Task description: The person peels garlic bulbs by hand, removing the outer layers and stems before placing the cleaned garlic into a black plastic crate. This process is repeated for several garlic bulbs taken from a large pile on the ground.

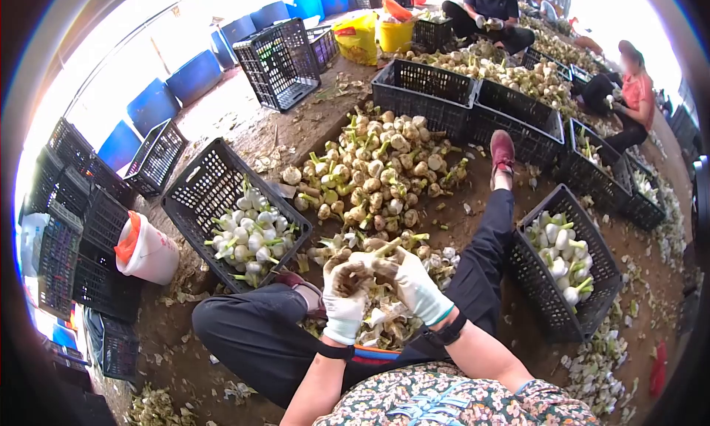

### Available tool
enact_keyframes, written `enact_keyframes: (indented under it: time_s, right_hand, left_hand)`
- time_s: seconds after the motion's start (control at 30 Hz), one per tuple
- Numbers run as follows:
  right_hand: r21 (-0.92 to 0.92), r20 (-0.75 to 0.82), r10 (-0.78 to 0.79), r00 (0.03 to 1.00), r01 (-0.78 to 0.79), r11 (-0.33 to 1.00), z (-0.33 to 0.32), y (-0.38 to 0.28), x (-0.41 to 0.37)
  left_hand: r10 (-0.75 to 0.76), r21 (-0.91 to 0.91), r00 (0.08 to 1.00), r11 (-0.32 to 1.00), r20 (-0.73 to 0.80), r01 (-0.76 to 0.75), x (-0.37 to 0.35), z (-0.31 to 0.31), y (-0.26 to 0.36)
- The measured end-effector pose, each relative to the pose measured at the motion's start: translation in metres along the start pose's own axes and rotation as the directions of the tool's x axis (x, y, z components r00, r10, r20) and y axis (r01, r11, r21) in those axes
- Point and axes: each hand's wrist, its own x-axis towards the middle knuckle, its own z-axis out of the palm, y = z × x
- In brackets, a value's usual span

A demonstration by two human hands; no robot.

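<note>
My left hand (345,293), in a white glove with soil-stained fingers, is closed on a garlic bulb (368,260) in front of my lap. My right hand (418,285), also gloved, has its fingers closed at the same bulb, by the short stem (389,245) that points up to the right. The gloves cover much of the bulb. Under my hands, peeled skins and trimmings (388,326) lie between my legs. Just beyond is a heap of unpeeled, brownish garlic (377,171). Clean white bulbs (251,234) fill part of the black crate (198,176) at my left.
At my right stands another black crate (529,293) holding white garlic (560,256). A white bucket (151,256) and stacked crates (96,226) are at far left. Black crates (421,93) line the far side of the heap. Two people (492,15) (632,97) sit working beyond.
</note>
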Motion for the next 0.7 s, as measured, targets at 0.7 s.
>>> enact_keyframes:
  time_s: [0.7]
  right_hand:
    - [-0.380, -0.032, -0.131, 0.991, 0.109, 0.918, -0.031, 0.009, 0.003]
  left_hand:
    - [-0.404, -0.364, 0.907, 0.832, 0.119, 0.419, -0.001, 0.000, 0.030]
